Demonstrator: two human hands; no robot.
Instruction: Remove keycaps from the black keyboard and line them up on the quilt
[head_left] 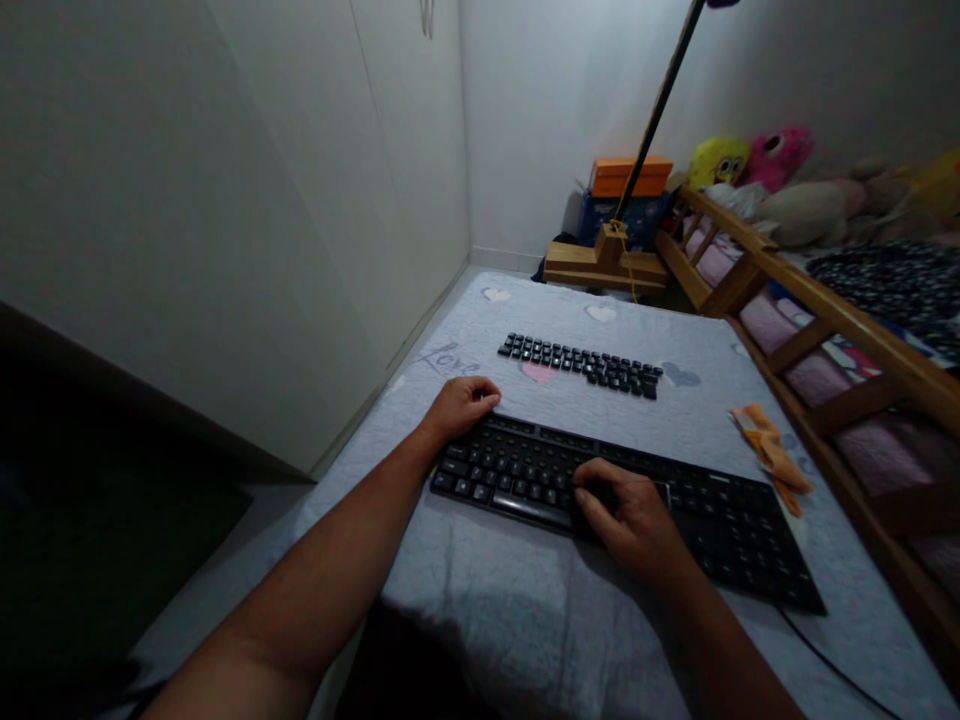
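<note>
**Two hands at a half-stripped keyboard**

The black keyboard [534, 508] lies on the worktop [480, 570], which is covered by a pale patterned cloth. The left hand [459, 408] rests at its far left corner, fingers curled narrow; whether they grip anything, I cannot tell. The right hand [634, 515] is over the middle, thumb and forefinger close together, their hold hidden. Loose keycaps [581, 361] sit in rows beyond; an orange cloth [780, 460] lies to the right.
</note>
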